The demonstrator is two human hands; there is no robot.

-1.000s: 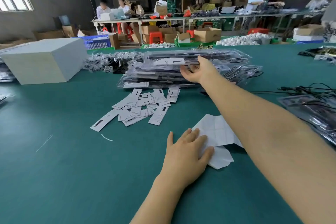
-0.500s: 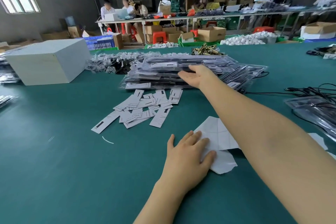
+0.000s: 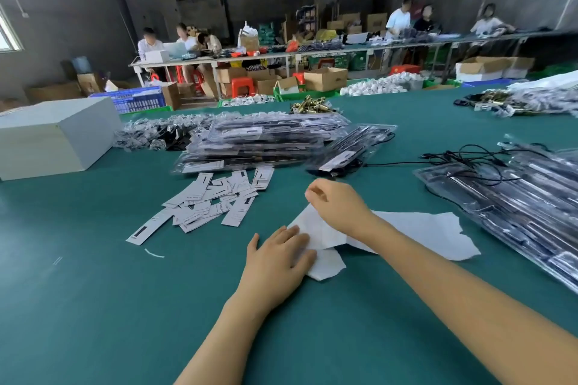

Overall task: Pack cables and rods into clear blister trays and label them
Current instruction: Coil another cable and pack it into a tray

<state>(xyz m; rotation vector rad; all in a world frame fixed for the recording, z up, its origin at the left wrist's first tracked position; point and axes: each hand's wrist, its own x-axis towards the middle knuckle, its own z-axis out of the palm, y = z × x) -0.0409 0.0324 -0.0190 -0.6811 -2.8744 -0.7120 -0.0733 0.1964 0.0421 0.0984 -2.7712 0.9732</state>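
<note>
Your left hand [image 3: 278, 259] lies flat, fingers straight, pressing the near corner of a white backing sheet [image 3: 416, 228] to the green table [image 3: 93, 306]. Your right hand [image 3: 337, 206] hovers just beyond it over the same sheet with fingers curled; whether the fingertips pinch a peeled label cannot be told. To the left of the hands, loose label strips [image 3: 212, 200] lie scattered in a small heap. Behind them sits a stack of packed blister trays [image 3: 262, 141], with one further packed tray [image 3: 353, 150] angled just beside it. At the right edge, more clear trays [image 3: 516, 206] lie in a row, with black cables [image 3: 469, 156] trailing across their far end. A grey box [image 3: 53, 137] stands at far left. The step in hand appears to be labelling. The next move would call for a label freed from the sheet, carried to a tray and pressed down squarely, the left hand steadying the sheet against lifting.
</note>
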